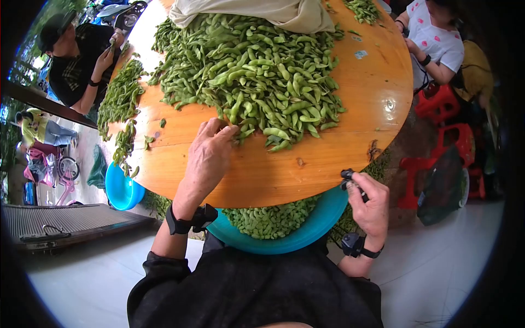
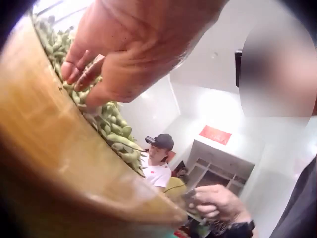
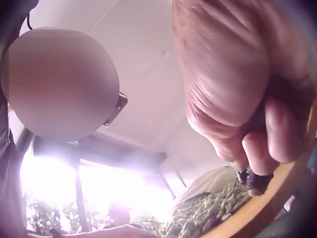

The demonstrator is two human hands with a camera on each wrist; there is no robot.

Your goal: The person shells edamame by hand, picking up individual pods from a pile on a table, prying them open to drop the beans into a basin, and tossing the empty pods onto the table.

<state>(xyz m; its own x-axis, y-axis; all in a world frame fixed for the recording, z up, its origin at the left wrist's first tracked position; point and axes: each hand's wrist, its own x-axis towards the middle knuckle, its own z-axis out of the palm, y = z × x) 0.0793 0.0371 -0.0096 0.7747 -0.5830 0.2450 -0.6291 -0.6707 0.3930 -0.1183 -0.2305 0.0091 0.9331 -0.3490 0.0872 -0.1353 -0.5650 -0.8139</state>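
My left hand (image 1: 210,153) reaches over the wooden table to the near edge of a big heap of green soybean pods (image 1: 262,76). Its fingertips touch pods at the edge; in the left wrist view a gap shows between thumb (image 2: 106,94) and fingers. Over the table's near right edge hovers my right hand (image 1: 369,202), fingers curled, thumb and forefinger close together. Small black coverings (image 3: 257,181) sit on those fingertips, and no pod shows between them. Below the table edge, a blue basin (image 1: 257,246) at my lap holds shelled green beans (image 1: 270,221).
A pale cloth sack (image 1: 257,13) lies over the heap's far side. Smaller pod piles (image 1: 120,95) line the table's left. One person (image 1: 76,60) sits at the left, another (image 1: 435,44) at the right. Red stools (image 1: 456,139) and a second blue basin (image 1: 124,186) stand on the floor.
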